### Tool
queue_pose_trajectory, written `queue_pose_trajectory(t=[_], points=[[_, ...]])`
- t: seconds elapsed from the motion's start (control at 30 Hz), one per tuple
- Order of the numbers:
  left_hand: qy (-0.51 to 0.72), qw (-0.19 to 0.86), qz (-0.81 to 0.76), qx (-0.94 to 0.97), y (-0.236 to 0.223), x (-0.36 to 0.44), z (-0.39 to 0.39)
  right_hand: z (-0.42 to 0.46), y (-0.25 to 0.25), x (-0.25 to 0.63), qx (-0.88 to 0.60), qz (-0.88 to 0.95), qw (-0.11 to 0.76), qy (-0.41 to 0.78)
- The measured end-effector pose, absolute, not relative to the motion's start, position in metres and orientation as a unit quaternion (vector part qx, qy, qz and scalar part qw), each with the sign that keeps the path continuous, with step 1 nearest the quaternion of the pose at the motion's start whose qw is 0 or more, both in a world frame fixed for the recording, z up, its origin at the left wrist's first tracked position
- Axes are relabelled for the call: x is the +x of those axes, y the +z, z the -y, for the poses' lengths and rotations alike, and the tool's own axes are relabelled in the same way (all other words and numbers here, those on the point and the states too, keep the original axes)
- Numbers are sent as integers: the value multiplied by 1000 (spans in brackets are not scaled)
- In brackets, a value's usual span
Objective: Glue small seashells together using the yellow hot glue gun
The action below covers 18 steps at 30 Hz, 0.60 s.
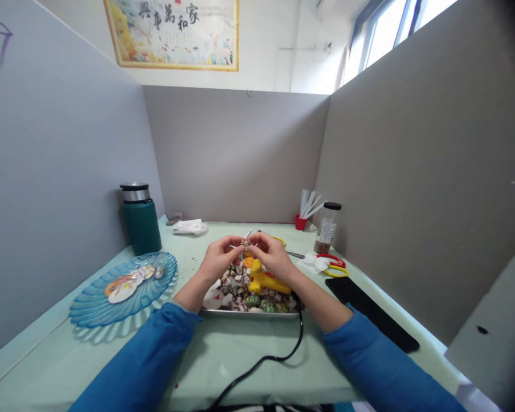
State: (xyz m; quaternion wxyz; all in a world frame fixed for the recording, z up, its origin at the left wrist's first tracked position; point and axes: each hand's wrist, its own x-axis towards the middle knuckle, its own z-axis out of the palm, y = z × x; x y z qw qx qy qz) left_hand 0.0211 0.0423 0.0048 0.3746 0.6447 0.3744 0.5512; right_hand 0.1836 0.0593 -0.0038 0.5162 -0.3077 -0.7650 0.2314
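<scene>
My left hand (221,254) and my right hand (271,254) meet above a metal tray (249,313). Between their fingertips they pinch a small brownish seashell piece (245,243); whether it is one shell or several joined cannot be made out. Below lies a heap of mixed seashells (236,284) filling the tray. A yellow hot glue gun (266,280) rests on the shells, partly under my right hand and wrist. Its black cord (278,359) runs over the tray's front edge toward me.
On the left are a blue shell-shaped plate (98,306) holding several shells and a green bottle (141,223). White tissue (190,227) lies behind. To the right are a red cup (300,223) of glue sticks, a jar (327,229), scissors (337,266) and a black flat object (371,312). Partitions surround the table.
</scene>
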Motion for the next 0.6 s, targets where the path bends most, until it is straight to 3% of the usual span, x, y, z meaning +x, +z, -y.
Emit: queue_pose_trajectory(t=[0.6], points=[[551, 363, -355, 662, 2, 19, -45, -59, -4, 185, -302, 770, 512, 233]])
